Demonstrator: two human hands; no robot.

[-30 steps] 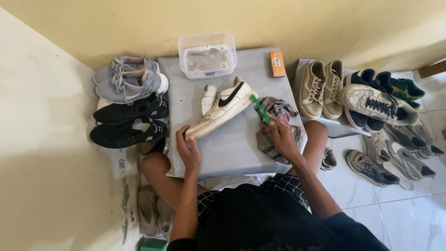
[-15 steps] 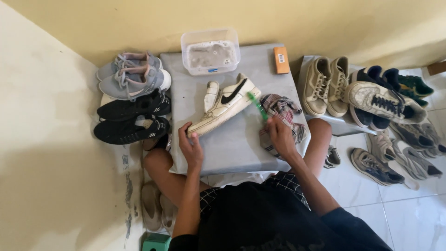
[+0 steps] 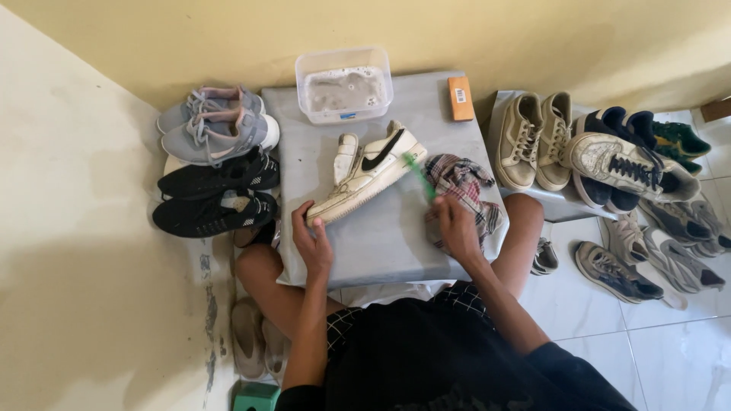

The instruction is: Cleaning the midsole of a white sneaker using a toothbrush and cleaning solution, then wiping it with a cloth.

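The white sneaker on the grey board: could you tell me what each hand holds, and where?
Left hand grips the white sneaker at its toe; right hand holds a green brush by its handle end.

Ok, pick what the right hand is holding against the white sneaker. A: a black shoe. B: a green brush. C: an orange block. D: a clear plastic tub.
B: the right hand grips a thin green brush whose tip meets the side of the white sneaker, which the left hand steadies at the toe.

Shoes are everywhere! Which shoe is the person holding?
The white sneaker with the black mark, lying on the grey board. The left hand grips its toe; the right hand holds a green brush by it. All other shoes sit untouched.
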